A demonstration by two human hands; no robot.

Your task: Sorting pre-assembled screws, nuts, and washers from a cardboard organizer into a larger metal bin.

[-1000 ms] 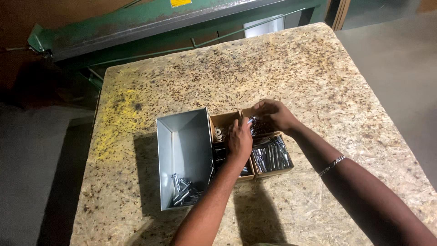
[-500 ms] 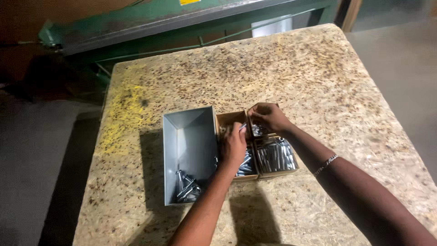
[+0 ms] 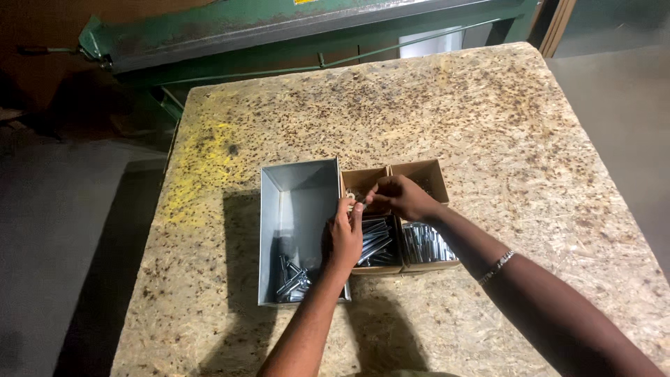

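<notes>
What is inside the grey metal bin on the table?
The grey metal bin holds a small pile of silvery bolts at its near end; the rest shows bare metal. The left hand and forearm cover its near right corner.

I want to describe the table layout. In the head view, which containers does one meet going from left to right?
Metal bin → middle cardboard box → right cardboard box. The hands overlap the boxes, so I leave them out.

Tabletop [image 3: 488, 139]: rough, matt chipboard, speckled tan. At 9 o'clock, tray [image 3: 300, 202]: smooth grey sheet metal, dull sheen. Centre, two boxes [image 3: 426, 174]: matt brown cardboard. Bolts [image 3: 426, 244] inside: bright, glossy metal. Bracelet [image 3: 497, 265]: shiny metal.
</notes>
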